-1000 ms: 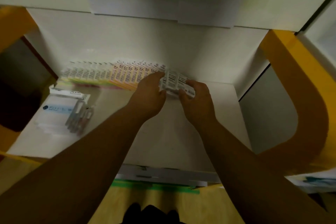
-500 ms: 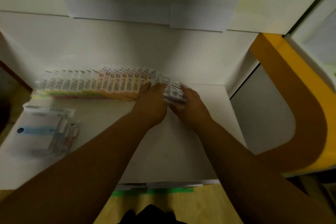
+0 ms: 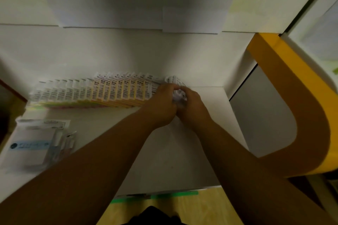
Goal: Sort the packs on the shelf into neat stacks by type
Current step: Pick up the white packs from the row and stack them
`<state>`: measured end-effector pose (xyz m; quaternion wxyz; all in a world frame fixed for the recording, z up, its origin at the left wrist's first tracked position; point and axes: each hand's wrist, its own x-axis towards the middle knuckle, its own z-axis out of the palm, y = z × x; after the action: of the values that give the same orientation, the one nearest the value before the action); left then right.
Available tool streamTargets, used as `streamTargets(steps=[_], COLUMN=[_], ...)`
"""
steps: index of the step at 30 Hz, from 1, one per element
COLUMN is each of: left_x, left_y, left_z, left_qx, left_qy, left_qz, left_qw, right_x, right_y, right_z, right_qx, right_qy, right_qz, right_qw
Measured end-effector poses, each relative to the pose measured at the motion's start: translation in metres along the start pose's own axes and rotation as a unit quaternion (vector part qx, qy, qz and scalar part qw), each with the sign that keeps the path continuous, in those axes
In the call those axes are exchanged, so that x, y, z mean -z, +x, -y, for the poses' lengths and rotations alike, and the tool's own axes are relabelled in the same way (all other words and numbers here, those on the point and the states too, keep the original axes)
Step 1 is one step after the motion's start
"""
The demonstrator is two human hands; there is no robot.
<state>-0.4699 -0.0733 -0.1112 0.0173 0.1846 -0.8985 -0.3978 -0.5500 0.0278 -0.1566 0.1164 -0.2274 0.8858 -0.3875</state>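
While the fanned row of packs (image 3: 109,90), white-labelled at left and yellow at right, lies along the back edge of the shelf (image 3: 164,151), the left hand (image 3: 161,105) and right hand (image 3: 194,105) clench a bundle of packs (image 3: 174,80) at its right end. Against 0.5 s ago, the hands have closed together, hiding most of it.

back of flat white shelf board (image 3: 164,151): fanned row of labelled card packs (image 3: 102,91) | row's right end: small paper-labelled bundle (image 3: 176,83) gripped between left hand (image 3: 161,105) and right hand (image 3: 194,105) | front left: pile of clear plastic bags (image 3: 36,144)
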Motion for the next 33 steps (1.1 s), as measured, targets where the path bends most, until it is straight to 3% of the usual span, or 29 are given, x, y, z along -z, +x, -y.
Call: streamTargets(steps=[6, 12, 19, 22, 24, 27, 33], left_x=[-0.003, -0.008, -0.012, -0.014, -0.013, -0.010, -0.016], left_y=[-0.002, -0.004, -0.001, 0.002, 0.004, 0.001, -0.014], left_z=[-0.003, -0.009, -0.005, -0.001, -0.002, -0.011, -0.019], left_qx=[-0.066, -0.094, -0.068, -0.017, 0.077, 0.181, 0.175], left_qy=[0.051, 0.061, 0.055, 0.006, -0.077, -0.303, -0.382], left_qz=[0.060, 0.090, -0.001, -0.050, -0.051, -0.031, -0.068], left_qw=[0.995, 0.990, 0.996, 0.999, 0.993, 0.935, 0.905], right_x=[0.013, 0.022, 0.034, 0.039, 0.041, 0.041, 0.042], right_y=[0.000, -0.004, -0.010, -0.016, -0.019, -0.025, -0.036], right_z=[-0.005, -0.015, -0.015, -0.007, -0.002, 0.006, 0.008], right_qx=[-0.035, -0.045, -0.079, -0.065, -0.059, -0.072, -0.097], right_qy=[-0.053, -0.025, 0.067, 0.137, 0.187, 0.263, 0.312], right_qz=[-0.064, -0.061, -0.093, -0.093, -0.086, -0.054, -0.001], right_qw=[0.996, 0.997, 0.990, 0.984, 0.977, 0.961, 0.945])
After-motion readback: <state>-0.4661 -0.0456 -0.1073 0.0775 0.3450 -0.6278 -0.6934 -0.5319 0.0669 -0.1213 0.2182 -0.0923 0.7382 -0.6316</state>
